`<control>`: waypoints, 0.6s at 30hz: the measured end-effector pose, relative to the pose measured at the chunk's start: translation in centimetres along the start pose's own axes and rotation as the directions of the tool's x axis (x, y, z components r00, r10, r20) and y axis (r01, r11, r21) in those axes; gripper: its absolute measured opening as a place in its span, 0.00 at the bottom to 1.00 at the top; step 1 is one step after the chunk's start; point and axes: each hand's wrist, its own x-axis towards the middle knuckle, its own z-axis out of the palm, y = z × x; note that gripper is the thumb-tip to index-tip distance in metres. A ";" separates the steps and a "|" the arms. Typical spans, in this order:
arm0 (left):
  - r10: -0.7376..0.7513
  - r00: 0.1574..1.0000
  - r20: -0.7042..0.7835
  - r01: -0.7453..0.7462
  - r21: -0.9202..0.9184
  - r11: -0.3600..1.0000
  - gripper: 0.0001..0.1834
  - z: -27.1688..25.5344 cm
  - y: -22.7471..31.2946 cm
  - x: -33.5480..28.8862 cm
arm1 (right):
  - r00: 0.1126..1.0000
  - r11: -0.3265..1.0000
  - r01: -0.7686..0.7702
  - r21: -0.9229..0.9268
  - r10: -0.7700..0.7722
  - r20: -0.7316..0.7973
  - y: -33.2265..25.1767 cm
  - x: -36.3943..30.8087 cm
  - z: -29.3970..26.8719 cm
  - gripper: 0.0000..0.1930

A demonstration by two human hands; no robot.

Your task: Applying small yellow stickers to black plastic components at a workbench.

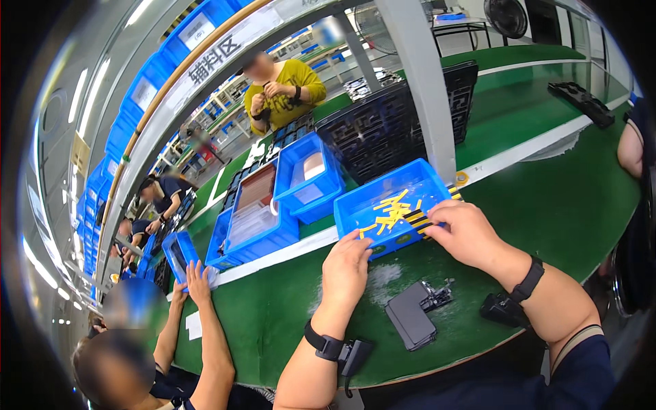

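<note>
Working over a blue plastic bin (410, 176) of small yellow strips (392, 212), just right of the frame's center.
Left hand (345, 268) curls its fingertips at the bin's lower-left rim, right hand (467, 232) at its right, by black-and-yellow striping (416, 219); whether either grasps anything, I cannot tell.

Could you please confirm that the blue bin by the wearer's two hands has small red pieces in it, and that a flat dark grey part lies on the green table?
Not quite: in the head view, the small pieces in the blue bin are yellow, not red. The flat dark grey part does lie on the green table.
</note>
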 end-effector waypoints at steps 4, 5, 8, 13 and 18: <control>-0.003 0.999 0.044 0.005 -0.055 0.998 0.11 0.3 -0.1 0.0 | 0.999 0.999 -0.049 -0.014 0.049 0.016 0.0 -0.1 -0.2 0.07; 0.006 0.999 0.049 -0.003 -0.055 0.998 0.11 0.2 0.1 0.0 | 0.996 0.993 -0.084 0.088 0.087 -0.025 0.0 -0.2 -0.3 0.08; 0.016 0.998 -0.055 -0.018 -0.040 0.999 0.18 -0.7 1.6 0.3 | 0.975 0.877 -0.202 0.437 0.224 0.001 -1.3 -0.1 -1.1 0.08; -0.106 0.994 0.018 0.103 -0.428 0.898 0.19 -3.6 5.5 -0.3 | 0.914 0.495 -0.398 0.773 0.283 0.289 -2.9 -0.7 -0.7 0.08; -0.136 0.988 0.073 0.154 -0.464 0.872 0.17 -2.9 6.8 -1.3 | 0.916 0.424 -0.401 0.812 0.209 0.343 -3.7 -1.7 0.3 0.08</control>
